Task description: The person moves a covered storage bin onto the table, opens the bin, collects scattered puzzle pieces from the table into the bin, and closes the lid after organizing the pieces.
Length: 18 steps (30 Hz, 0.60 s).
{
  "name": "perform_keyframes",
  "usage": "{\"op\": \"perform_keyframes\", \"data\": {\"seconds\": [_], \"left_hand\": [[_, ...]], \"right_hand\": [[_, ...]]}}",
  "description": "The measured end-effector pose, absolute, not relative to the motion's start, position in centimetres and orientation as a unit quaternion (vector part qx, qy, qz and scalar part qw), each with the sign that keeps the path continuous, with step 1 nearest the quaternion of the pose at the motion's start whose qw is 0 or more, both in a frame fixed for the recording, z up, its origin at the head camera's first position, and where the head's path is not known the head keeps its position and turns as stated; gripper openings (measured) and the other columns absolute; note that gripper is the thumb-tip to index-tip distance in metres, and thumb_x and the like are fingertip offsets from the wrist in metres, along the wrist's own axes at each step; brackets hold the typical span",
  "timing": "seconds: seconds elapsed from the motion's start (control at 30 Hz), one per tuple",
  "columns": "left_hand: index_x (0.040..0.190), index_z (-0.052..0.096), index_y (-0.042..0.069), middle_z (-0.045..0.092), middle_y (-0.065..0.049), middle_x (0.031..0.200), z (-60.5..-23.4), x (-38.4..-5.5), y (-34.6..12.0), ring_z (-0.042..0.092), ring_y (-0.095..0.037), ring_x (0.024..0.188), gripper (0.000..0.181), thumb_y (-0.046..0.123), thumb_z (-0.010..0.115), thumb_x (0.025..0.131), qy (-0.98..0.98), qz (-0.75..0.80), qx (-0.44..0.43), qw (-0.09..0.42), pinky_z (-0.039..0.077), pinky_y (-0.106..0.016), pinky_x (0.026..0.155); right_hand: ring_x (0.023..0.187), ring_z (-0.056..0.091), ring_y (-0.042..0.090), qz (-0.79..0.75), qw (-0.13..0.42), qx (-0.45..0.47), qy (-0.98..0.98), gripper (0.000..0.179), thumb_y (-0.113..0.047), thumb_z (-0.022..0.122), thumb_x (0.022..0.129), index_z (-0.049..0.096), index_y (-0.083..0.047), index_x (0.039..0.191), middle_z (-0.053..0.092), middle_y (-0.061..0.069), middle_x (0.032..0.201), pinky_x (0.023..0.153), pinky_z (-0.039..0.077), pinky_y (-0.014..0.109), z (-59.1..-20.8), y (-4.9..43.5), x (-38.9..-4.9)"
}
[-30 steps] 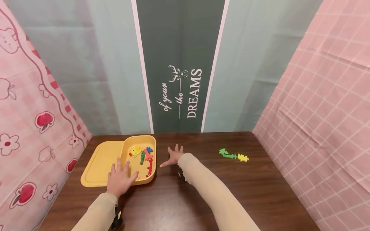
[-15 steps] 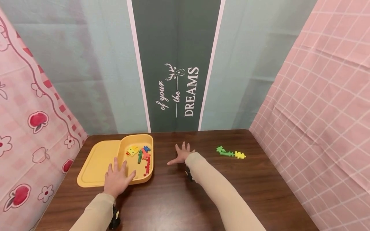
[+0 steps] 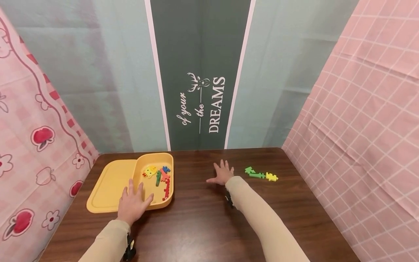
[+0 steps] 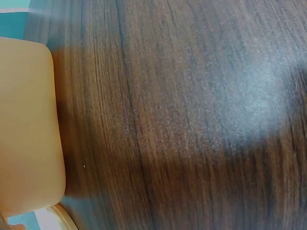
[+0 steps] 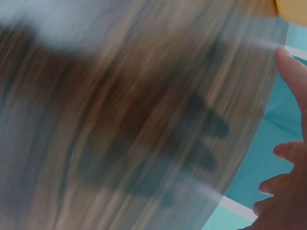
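Note:
My left hand is over the near side of a yellow box, fingers spread and holding nothing. In the box lie a yellow giraffe-head piece, a dark green piece, a coral piece, a blue piece and a red piece. With fingers spread and nothing in them, my right hand is above the table, left of the loose puzzle pieces. Those are two green pieces and a yellow piece, lying close together. The right wrist view shows my thumb stretched out.
A flat yellow lid lies at the box's left. The brown wooden table ends at a grey-green curtain. Pink cloth hangs along both sides, an apple print at left and a grid print at right.
My right hand has moved rightward from beside the box toward the loose puzzle pieces. The left hand stays over the box edge. The head view has shifted slightly.

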<state>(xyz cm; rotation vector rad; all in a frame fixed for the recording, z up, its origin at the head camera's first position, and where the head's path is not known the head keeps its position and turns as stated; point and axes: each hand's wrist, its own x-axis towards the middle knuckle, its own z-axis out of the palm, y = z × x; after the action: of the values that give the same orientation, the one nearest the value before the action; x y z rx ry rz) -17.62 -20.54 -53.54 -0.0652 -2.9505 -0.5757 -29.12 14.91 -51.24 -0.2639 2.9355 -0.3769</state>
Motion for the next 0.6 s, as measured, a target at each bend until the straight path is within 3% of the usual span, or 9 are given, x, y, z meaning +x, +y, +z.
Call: {"op": "perform_keyframes", "data": {"seconds": [0.23,0.6], "left_hand": [[0.137,0.037,-0.006,0.007,-0.038,0.144,-53.5,-17.6,-20.6,0.022,-0.063,0.119,0.076,0.052,0.048,0.09,-0.979,-0.192,-0.02,0.064,0.026,-0.07,0.09],[0.136,0.04,-0.006,0.009,-0.039,0.144,-53.8,-17.7,-20.6,0.027,-0.062,0.116,0.076,0.053,0.047,0.09,-0.979,-0.19,-0.02,0.075,0.028,-0.069,0.091]], "right_hand": [[0.138,0.012,0.04,-0.11,0.04,-0.096,0.988,0.088,-0.056,0.066,0.077,0.036,-0.006,0.143,0.02,0.025,0.149,0.102,0.014,0.064,-51.9,17.6,-29.4],[0.135,0.019,0.045,-0.085,0.025,-0.077,0.993,0.086,-0.055,0.065,0.079,0.038,-0.001,0.14,0.024,0.029,0.146,0.1,0.017,0.066,-52.6,22.6,-30.1]]}}
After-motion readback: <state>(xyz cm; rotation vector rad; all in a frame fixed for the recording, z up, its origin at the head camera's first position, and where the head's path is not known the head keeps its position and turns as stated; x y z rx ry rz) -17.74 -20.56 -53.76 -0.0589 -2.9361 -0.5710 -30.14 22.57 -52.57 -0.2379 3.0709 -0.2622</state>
